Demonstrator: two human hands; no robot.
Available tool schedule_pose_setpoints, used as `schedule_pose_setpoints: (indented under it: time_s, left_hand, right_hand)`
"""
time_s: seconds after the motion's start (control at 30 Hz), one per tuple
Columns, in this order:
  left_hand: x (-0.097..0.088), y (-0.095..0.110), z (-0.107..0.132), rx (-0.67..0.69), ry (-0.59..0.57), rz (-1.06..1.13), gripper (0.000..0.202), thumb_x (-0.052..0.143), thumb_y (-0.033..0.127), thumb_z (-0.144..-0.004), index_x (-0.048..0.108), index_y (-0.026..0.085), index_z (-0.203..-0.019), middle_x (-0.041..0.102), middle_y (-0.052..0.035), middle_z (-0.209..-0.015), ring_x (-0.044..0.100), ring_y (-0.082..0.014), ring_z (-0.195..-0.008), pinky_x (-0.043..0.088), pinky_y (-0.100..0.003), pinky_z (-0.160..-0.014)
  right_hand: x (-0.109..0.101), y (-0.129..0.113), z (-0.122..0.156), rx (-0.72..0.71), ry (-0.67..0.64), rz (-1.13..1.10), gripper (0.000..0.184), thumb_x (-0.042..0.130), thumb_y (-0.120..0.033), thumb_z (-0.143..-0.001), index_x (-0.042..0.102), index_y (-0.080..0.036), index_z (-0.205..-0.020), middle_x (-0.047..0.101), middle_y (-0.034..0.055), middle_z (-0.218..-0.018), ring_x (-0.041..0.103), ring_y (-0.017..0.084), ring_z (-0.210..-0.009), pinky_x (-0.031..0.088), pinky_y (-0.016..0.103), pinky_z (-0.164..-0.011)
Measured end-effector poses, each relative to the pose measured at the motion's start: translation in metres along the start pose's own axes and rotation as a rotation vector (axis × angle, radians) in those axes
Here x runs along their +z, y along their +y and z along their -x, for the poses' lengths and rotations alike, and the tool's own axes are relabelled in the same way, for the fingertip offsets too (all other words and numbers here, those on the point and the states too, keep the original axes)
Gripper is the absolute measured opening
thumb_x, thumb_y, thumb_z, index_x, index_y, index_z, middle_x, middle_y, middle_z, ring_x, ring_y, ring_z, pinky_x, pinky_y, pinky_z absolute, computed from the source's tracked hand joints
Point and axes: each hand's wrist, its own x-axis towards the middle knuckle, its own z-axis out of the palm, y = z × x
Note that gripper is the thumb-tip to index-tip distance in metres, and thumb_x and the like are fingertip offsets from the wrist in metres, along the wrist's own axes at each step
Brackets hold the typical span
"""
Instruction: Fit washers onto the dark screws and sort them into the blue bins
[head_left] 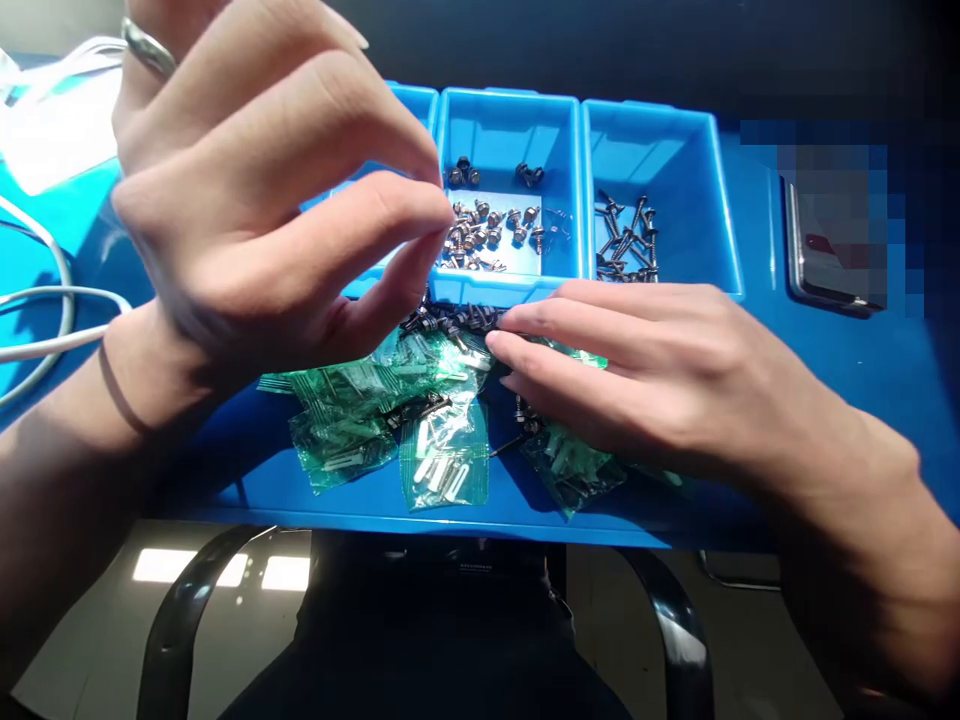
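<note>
The left hand [240, 210] was pinched narrow by the middle blue bin's [510, 291] left part; the right hand [645, 375], fingers close together, was at the loose screws [472, 321] between that bin and the nearer green packets [446, 465]. Whether either held anything, I couldn't tell.

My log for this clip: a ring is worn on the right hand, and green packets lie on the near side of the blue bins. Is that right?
Not quite: the ring is on the left hand, as the head view shows. Green packets do lie on the near side of the blue bins.
</note>
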Motion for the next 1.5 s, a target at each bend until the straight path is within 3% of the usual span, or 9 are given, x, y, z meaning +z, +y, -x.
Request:
schedule_pose_setpoints:
  time_s: [0.1,0.17,0.47,0.67,0.8,0.97,1.2,1.37,1.5]
  left_hand:
    - [0.0,0.0,0.0,-0.021,-0.027,-0.006,0.04,0.061,0.049,-0.11,0.069,0.035,-0.147,0.072,0.0054,-0.156,0.071,-0.0267,-0.129,0.046,-0.066,-0.14]
    - [0.0,0.001,0.0,-0.013,-0.011,-0.009,0.04,0.063,0.048,-0.109,0.069,0.035,-0.145,0.073,0.0048,-0.154,0.073,-0.0275,-0.128,0.048,-0.068,-0.139]
    - [-0.012,0.001,0.002,-0.014,-0.069,-0.004,0.04,0.07,0.047,-0.106,0.067,0.033,-0.144,0.074,0.0015,-0.15,0.072,-0.0319,-0.135,0.045,-0.067,-0.142]
    - [-0.012,0.006,0.001,0.01,-0.08,0.009,0.044,0.063,0.035,-0.11,0.059,0.033,-0.154,0.07,-0.0012,-0.147,0.07,-0.0328,-0.139,0.045,-0.072,-0.141]
    - [-0.017,0.01,-0.001,0.021,-0.117,0.006,0.044,0.063,0.036,-0.11,0.057,0.032,-0.154,0.07,-0.0047,-0.14,0.068,-0.0326,-0.139,0.044,-0.072,-0.142]
    - [-0.018,0.011,-0.002,-0.002,-0.169,-0.024,0.04,0.06,0.036,-0.112,0.06,0.027,-0.15,0.07,-0.0092,-0.134,0.068,-0.0329,-0.138,0.043,-0.071,-0.144]
    - [-0.004,-0.002,0.001,0.106,-0.049,-0.077,0.034,0.066,0.031,-0.106,0.062,0.025,-0.14,0.076,-0.0089,-0.123,0.07,-0.0302,-0.121,0.053,-0.071,-0.133]
    - [-0.014,0.003,0.001,0.06,-0.124,-0.027,0.041,0.062,0.036,-0.109,0.059,0.029,-0.149,0.074,-0.0062,-0.125,0.069,-0.0292,-0.128,0.048,-0.068,-0.139]
    - [-0.017,0.003,-0.001,0.079,-0.151,-0.013,0.051,0.06,0.041,-0.111,0.055,0.03,-0.16,0.074,-0.0054,-0.126,0.068,-0.0302,-0.131,0.046,-0.069,-0.141]
  right_hand:
    - [0.002,0.0,-0.003,-0.124,-0.083,0.103,0.028,0.053,-0.006,-0.114,0.077,-0.011,-0.127,0.084,0.0163,-0.125,0.08,0.028,-0.102,0.071,0.045,-0.08]
    - [0.003,-0.001,-0.003,-0.134,-0.1,0.108,0.031,0.05,-0.003,-0.114,0.077,-0.009,-0.128,0.083,0.0181,-0.125,0.08,0.03,-0.106,0.072,0.046,-0.081]
    - [0.008,-0.003,-0.007,-0.125,-0.058,0.007,0.024,0.057,-0.005,-0.114,0.08,-0.006,-0.121,0.08,0.0168,-0.114,0.074,0.025,-0.099,0.068,0.041,-0.079]
    - [0.003,-0.005,-0.008,-0.133,-0.004,0.129,0.02,0.06,-0.008,-0.114,0.079,-0.01,-0.112,0.081,0.013,-0.11,0.075,0.024,-0.098,0.066,0.04,-0.077]
    - [-0.002,-0.003,-0.008,-0.155,-0.092,0.219,0.024,0.056,-0.011,-0.117,0.08,-0.011,-0.115,0.08,0.0106,-0.106,0.074,0.023,-0.089,0.06,0.039,-0.066]
    - [-0.001,0.0,-0.008,-0.121,-0.159,0.111,0.032,0.047,-0.01,-0.119,0.079,-0.012,-0.124,0.08,0.0122,-0.116,0.073,0.025,-0.098,0.061,0.04,-0.075]
    - [0.004,-0.002,-0.01,-0.133,-0.09,0.157,0.021,0.056,-0.01,-0.116,0.076,-0.012,-0.112,0.074,0.008,-0.104,0.063,0.021,-0.091,0.052,0.037,-0.072]
    - [0.004,-0.002,-0.011,-0.144,-0.072,0.151,0.019,0.059,-0.01,-0.115,0.077,-0.012,-0.112,0.073,0.008,-0.101,0.062,0.021,-0.089,0.053,0.038,-0.071]
    - [0.006,-0.007,-0.013,-0.04,0.03,0.081,0.014,0.063,-0.016,-0.116,0.076,-0.014,-0.114,0.078,0.0095,-0.11,0.067,0.019,-0.091,0.057,0.036,-0.072]
